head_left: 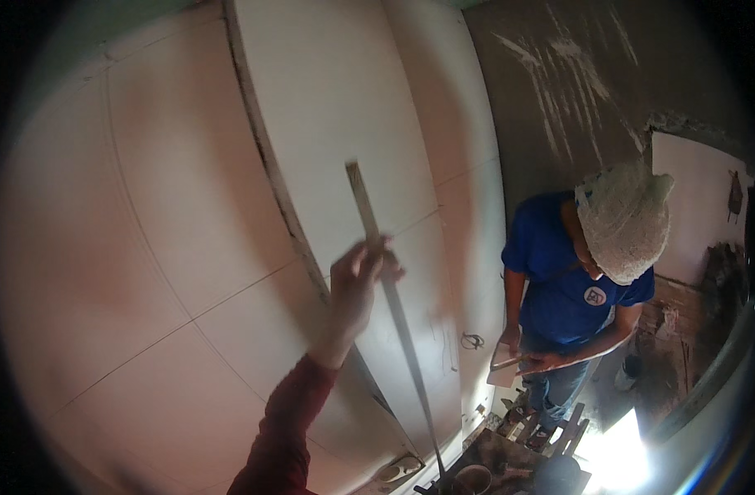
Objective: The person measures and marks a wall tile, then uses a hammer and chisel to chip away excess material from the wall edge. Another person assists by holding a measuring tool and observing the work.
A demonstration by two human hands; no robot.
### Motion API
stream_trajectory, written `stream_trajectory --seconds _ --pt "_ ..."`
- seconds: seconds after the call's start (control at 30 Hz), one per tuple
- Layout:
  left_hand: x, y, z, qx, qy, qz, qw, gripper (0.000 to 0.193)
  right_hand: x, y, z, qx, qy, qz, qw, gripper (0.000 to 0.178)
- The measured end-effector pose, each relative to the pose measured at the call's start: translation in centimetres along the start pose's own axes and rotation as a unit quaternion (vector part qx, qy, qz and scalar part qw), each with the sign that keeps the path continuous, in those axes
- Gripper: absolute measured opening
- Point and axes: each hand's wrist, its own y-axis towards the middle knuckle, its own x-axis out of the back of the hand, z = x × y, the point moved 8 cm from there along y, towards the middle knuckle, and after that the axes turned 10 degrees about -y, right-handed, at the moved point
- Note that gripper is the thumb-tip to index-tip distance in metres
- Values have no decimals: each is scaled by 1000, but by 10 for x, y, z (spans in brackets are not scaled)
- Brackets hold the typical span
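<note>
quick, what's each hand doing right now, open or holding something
Left hand: closed, holding a long thin strip.
Right hand: not in view, so can't tell.

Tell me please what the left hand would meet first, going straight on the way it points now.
The left hand would probably meet the pale wall panel behind the long strip it holds; depth is unclear.

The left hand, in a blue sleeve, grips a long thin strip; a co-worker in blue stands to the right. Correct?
The sleeve is dark red, not blue, as the head view shows. The left hand does grip the long thin strip, and the co-worker at right wears blue.
</note>
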Motion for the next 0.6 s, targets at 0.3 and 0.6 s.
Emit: stream_trajectory --seconds 0.3,0.6 --pt "3 126 -163 -101 225 -25 969 31 -48 154 274 176 222 115 952 33" --pt "24 195 -196 -100 352 -39 930 31 -48 217 366 233 177 100 951 33"
